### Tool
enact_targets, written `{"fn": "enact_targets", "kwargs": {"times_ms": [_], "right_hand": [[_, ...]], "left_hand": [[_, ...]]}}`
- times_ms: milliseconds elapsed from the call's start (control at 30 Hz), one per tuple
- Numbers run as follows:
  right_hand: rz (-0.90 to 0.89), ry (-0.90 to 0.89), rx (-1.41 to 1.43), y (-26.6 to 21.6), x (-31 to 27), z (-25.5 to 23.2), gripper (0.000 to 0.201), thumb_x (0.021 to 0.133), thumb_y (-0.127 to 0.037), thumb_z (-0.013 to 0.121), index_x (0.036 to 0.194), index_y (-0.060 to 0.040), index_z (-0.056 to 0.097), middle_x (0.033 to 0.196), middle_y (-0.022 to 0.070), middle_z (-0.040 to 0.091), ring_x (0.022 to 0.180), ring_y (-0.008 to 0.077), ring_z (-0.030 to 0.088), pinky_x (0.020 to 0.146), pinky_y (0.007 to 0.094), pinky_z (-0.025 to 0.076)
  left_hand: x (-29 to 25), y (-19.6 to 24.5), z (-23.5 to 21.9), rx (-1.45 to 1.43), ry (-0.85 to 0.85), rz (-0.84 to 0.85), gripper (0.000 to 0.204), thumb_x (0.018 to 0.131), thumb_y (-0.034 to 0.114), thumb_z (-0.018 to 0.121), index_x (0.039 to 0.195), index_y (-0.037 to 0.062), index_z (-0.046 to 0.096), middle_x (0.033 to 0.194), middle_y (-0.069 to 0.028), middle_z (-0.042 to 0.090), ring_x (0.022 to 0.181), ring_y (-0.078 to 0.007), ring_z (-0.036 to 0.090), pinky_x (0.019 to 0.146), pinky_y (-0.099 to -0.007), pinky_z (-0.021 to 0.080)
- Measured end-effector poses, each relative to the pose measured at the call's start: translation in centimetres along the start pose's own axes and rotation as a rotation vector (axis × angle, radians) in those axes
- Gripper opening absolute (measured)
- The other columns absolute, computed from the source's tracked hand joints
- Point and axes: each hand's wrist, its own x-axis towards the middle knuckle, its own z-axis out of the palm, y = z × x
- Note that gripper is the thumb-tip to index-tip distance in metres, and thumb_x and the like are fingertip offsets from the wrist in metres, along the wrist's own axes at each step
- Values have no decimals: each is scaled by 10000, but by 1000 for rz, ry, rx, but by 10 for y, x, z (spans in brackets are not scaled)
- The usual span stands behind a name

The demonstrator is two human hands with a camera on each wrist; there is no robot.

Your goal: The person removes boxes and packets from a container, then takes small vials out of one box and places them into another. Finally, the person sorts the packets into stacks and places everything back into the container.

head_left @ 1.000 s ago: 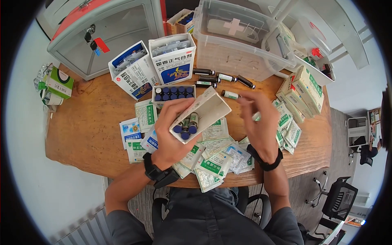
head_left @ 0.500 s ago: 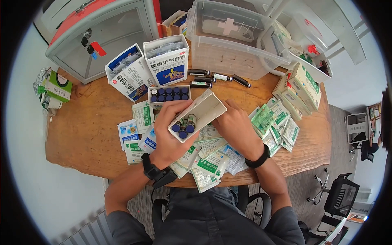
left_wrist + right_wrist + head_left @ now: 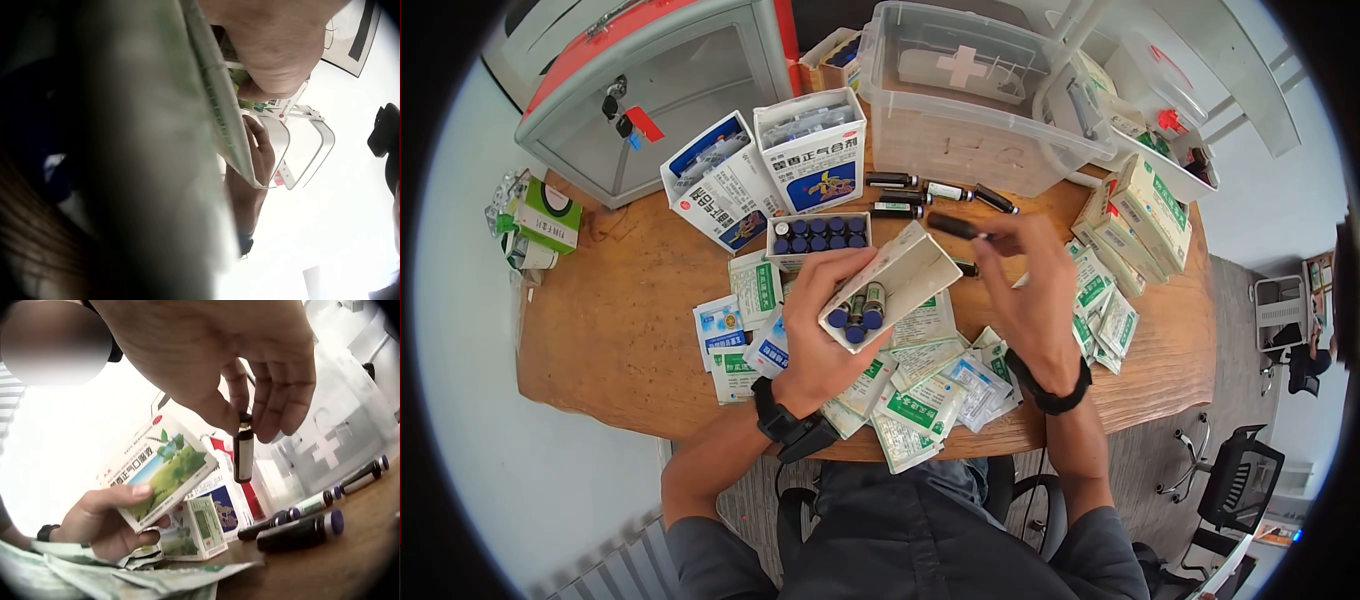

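My left hand (image 3: pixel 812 350) grips a small white carton (image 3: pixel 920 272), tilted with its open end toward me. Several blue-capped vials (image 3: pixel 874 298) lie inside. In the right wrist view the carton's printed face (image 3: pixel 175 464) shows a green landscape. My right hand (image 3: pixel 1040 290) pinches one dark glass vial (image 3: pixel 244 456) by its cap, between thumb and fingers, just beyond the carton. On the table past that hand lie several loose vials (image 3: pixel 948 190). Close behind the carton is a filled box (image 3: pixel 790 262) of upright blue-capped vials.
Green-and-white sachets (image 3: pixel 920 408) spread along the front edge of the wooden table (image 3: pixel 610 350), with more on the right. Two tall white boxes (image 3: pixel 815 150) stand behind. A clear plastic bin (image 3: pixel 970 130), a glass-fronted cabinet (image 3: pixel 670 110) and yellowish cartons (image 3: pixel 1145 220) line the back.
My right hand went from near the loose vials to beside the carton, then back out to the right, now with a dark vial in its fingers. The left hand and carton stay nearly still.
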Motion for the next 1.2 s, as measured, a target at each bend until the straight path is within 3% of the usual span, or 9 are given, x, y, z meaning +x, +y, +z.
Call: {"fn": "enact_targets", "kwargs": {"times_ms": [133, 167, 233, 300, 467, 733, 967, 1133, 1200], "right_hand": [[-74, 258, 71, -10, -1, -20, 220, 869, -9, 818, 1057, -7, 704, 934, 130, 714, 785, 241, 705, 697, 334, 549], [-77, 250, 75, -11, -3, -25, 220, 869, -9, 818, 1057, -7, 704, 934, 130, 714, 785, 241, 705, 697, 334, 549], [-315, 314, 88, -15, -6, -33, 266, 832, -24, 863, 1047, -9, 707, 947, 123, 731, 790, 243, 707, 687, 328, 547], [-360, 223, 66, -26, -8, -36, 284, 814, -24, 876, 1044, -12, 708, 950, 120, 735, 788, 246, 705, 675, 333, 547], [-415, 25, -57, -38, -12, -20, 338, 744, -47, 923, 1027, -34, 737, 944, 87, 739, 758, 221, 685, 590, 333, 532], [-489, -38, -96, -44, -22, 7, 317, 778, -74, 849, 1074, -46, 740, 1016, 52, 725, 748, 202, 680, 590, 310, 533], [-478, -140, -106, -46, -30, 14, 437, 652, -43, 750, 1088, -23, 726, 1041, 60, 739, 848, 198, 697, 632, 322, 557], [-480, -95, -53, -44, -25, 11, 424, 667, -9, 786, 1087, -21, 728, 1004, 57, 744, 811, 202, 692, 628, 315, 557], [-494, -63, -35, -45, -21, 0, 398, 675, -1, 812, 1065, -25, 736, 983, 52, 742, 799, 205, 690, 623, 314, 553]], "left_hand": [[1, 5, 0, 16, 12, 6, 566, 781, -28, 826, 1314, -38, 638, 1306, -173, 617, 1165, -247, 666, 997, -343, 538], [1, 5, 0, 21, 13, 6, 581, 768, -31, 839, 1314, -35, 640, 1305, -173, 621, 1160, -252, 671, 994, -344, 541], [1, 4, 1, 27, 19, 2, 597, 755, -34, 853, 1313, -31, 642, 1305, -174, 626, 1154, -257, 677, 992, -345, 544], [1, 2, 4, 75, 37, 43, 621, 726, 18, 906, 1299, -3, 667, 1268, -162, 654, 1105, -306, 699, 931, -370, 572], [3, 7, 6, 102, 8, 78, 621, 728, 45, 914, 1297, 3, 669, 1266, -155, 655, 1112, -318, 692, 929, -385, 568], [4, 10, 9, 145, -3, 120, 576, 731, 5, 878, 1271, -12, 679, 1233, -167, 668, 1090, -317, 700, 929, -375, 564], [4, 8, 9, 128, -6, 120, 575, 727, 0, 868, 1270, -9, 680, 1221, -163, 670, 1058, -318, 703, 901, -379, 568], [4, 8, 6, 127, -27, 108, 649, 697, -14, 874, 1306, 4, 649, 1269, -163, 646, 1115, -346, 684, 917, -392, 573], [4, 10, 5, 100, 11, 91, 614, 706, -13, 883, 1281, -18, 668, 1242, -175, 666, 1083, -304, 704, 931, -364, 564]]}}
